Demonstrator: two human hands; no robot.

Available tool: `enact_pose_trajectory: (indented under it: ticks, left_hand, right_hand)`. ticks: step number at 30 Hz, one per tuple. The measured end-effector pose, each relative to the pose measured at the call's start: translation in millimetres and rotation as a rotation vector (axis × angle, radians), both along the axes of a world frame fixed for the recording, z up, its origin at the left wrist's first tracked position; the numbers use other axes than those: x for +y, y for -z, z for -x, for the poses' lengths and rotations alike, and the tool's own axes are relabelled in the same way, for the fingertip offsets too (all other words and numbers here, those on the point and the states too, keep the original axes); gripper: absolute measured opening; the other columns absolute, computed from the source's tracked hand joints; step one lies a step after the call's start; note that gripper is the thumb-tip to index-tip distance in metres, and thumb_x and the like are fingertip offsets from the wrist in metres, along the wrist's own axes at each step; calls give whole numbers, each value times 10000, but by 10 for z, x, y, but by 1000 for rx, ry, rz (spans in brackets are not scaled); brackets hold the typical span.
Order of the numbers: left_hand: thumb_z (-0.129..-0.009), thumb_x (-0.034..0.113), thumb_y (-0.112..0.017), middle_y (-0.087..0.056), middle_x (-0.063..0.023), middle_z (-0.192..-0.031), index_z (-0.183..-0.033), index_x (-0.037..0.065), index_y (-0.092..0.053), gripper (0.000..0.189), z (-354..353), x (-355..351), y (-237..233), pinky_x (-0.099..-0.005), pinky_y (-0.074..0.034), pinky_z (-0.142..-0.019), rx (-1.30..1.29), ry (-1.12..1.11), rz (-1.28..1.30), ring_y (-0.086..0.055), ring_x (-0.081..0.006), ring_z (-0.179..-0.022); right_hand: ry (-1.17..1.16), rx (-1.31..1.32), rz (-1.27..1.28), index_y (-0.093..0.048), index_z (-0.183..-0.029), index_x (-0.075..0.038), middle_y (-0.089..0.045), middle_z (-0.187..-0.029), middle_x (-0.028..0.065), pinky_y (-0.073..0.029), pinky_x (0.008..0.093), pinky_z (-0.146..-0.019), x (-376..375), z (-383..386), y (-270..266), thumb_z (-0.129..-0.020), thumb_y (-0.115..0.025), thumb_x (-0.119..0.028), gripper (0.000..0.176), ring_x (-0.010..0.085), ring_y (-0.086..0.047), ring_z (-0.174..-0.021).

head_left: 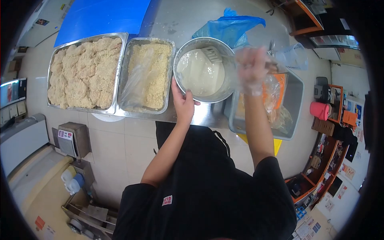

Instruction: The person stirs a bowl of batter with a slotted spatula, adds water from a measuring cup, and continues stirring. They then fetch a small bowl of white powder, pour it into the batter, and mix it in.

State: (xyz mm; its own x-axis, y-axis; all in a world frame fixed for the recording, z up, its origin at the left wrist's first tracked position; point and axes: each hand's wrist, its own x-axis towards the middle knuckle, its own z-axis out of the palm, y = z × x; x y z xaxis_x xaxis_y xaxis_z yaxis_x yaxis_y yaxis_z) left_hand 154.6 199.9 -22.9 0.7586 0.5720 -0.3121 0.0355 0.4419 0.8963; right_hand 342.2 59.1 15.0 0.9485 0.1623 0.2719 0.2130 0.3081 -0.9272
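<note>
A round metal pot [188, 93] holds a pale, wet batter [196, 76]. My left hand [184, 105] grips the pot's near left side, with the fingers behind its wall and the thumb on the outside. The slotted head of a turner [212, 55] lies in the batter near the far rim. My right hand [252, 66], smeared by motion, is over the pot's right rim. Clear plastic seems to cover it. Whether it holds the turner's handle is not visible.
Left of the pot stand a tray of crumbs [160, 86] with a plastic bag on it and a tray of coated pieces [84, 76]. A blue bag [228, 28] lies behind. On the right are a grey bin [296, 116] and a clear jug [296, 56].
</note>
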Motion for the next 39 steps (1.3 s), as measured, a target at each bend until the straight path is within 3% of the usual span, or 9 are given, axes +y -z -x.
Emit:
enact_pose_trajectory:
  ticks: [2,5,8,11,16,20,25,31,39]
  left_hand:
    - [-922,-69,-438,-374,-227,-1504,-1604,111,-92,786,-6,40,-1,-259,-610,-525,11,35,-19,-687,-229,-951]
    - [-896,-72,-443,-387,-231,-1490,-1610,133,-58,837,11,123,1,-276,-626,-529,2,107,-93,-688,-254,-960]
    - [-879,-58,-431,-389,-239,-1485,-1611,145,-34,858,-5,192,-34,-294,-642,-545,40,157,-20,-686,-285,-988]
    - [-908,-1,-410,-434,-205,-1438,-1602,170,-71,791,-39,257,-121,-319,-641,-590,112,219,44,-678,-289,-1004]
    - [-919,32,-386,-471,-213,-1389,-1577,155,-116,722,-78,306,-132,-318,-637,-585,143,274,25,-681,-290,-984]
    - [-919,31,-381,-479,-227,-1368,-1567,128,-130,702,-108,316,-141,-317,-634,-565,143,284,8,-683,-285,-957]
    - [-903,0,-357,-428,-257,-1420,-1591,140,-53,765,-107,328,-76,-307,-637,-527,122,301,16,-690,-303,-938]
    - [-882,-22,-347,-409,-277,-1439,-1597,120,-18,800,-97,297,-55,-305,-635,-502,67,260,-19,-697,-313,-925]
    - [-873,-9,-360,-383,-282,-1458,-1600,126,-8,819,-127,313,-206,-324,-638,-513,99,253,-9,-692,-327,-937]
  right_hand:
    - [-210,-247,107,-433,-591,-107,-413,-551,34,-369,397,-552,169,248,-92,-990,-591,-346,492,212,-457,-540]
    - [-960,-580,390,-390,-559,-102,-394,-551,67,-381,439,-565,446,695,-877,-917,-643,-252,463,287,-478,-550]
    - [-1111,-614,535,-360,-552,-83,-381,-548,76,-361,445,-534,300,820,-972,-935,-622,-247,491,305,-450,-520]
    - [-1189,-470,576,-513,-563,-84,-502,-582,90,-425,438,-573,69,807,-1133,-914,-685,-294,444,321,-541,-586]
    - [-795,-340,253,-508,-586,-115,-448,-555,53,-394,413,-545,-152,833,-1097,-975,-610,-376,479,253,-489,-530]
    - [-400,222,-142,-345,-590,-138,-307,-527,2,-273,360,-490,-86,713,-762,-1059,-443,-456,576,178,-305,-473]
    - [299,446,-387,-277,-637,-195,-215,-546,-41,-203,313,-498,281,61,-460,-1076,-387,-471,530,135,-177,-487]
    - [655,425,-369,-317,-725,-203,-254,-576,-48,-201,298,-458,-56,-163,-520,-1055,-415,-500,454,118,-226,-485]
    - [718,501,-434,-371,-825,-189,-333,-622,-39,-229,292,-468,248,-96,-536,-1022,-472,-518,397,114,-283,-495]
